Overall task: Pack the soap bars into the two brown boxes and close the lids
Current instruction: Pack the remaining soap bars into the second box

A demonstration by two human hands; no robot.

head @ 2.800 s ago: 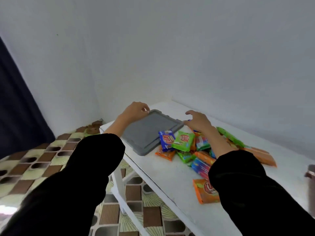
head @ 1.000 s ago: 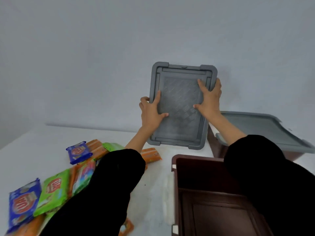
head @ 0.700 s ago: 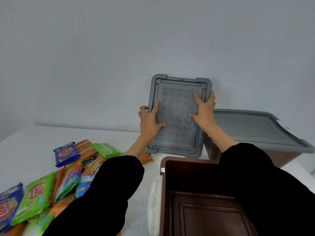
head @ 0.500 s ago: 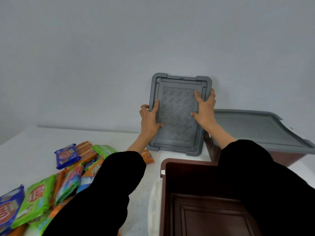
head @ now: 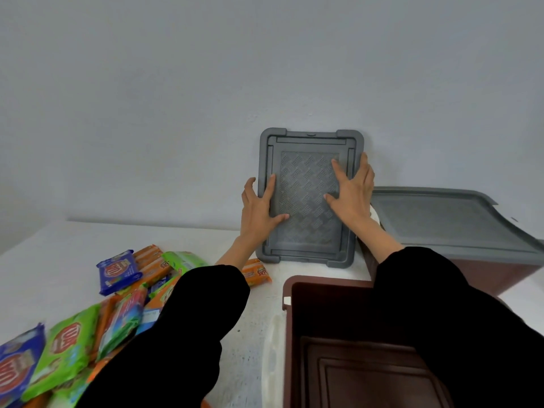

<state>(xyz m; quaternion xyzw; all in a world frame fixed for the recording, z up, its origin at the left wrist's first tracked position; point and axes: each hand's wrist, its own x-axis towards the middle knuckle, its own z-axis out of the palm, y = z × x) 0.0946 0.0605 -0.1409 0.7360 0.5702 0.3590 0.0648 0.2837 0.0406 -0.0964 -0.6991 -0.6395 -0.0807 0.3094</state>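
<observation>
A grey lid (head: 306, 160) stands upright against the back wall, its lower edge on the white table (head: 59, 254). My left hand (head: 259, 210) grips its left edge and my right hand (head: 353, 189) presses on its right side. An open brown box (head: 347, 343) sits in front of me, nothing visible inside. Behind it on the right a second brown box (head: 500, 275) carries its own grey lid (head: 447, 222). Several wrapped soap bars (head: 117, 295) in blue, green and orange lie piled at the left; my sleeves hide some.
The grey wall (head: 176, 113) runs close behind the table's back edge. One orange soap bar (head: 259, 273) lies apart, just left of the open box's far corner. Bare tabletop shows at the far left.
I carried the lid from the table's left end over to the wall, lowered it, and set it upright against the wall. Both hands stay on it.
</observation>
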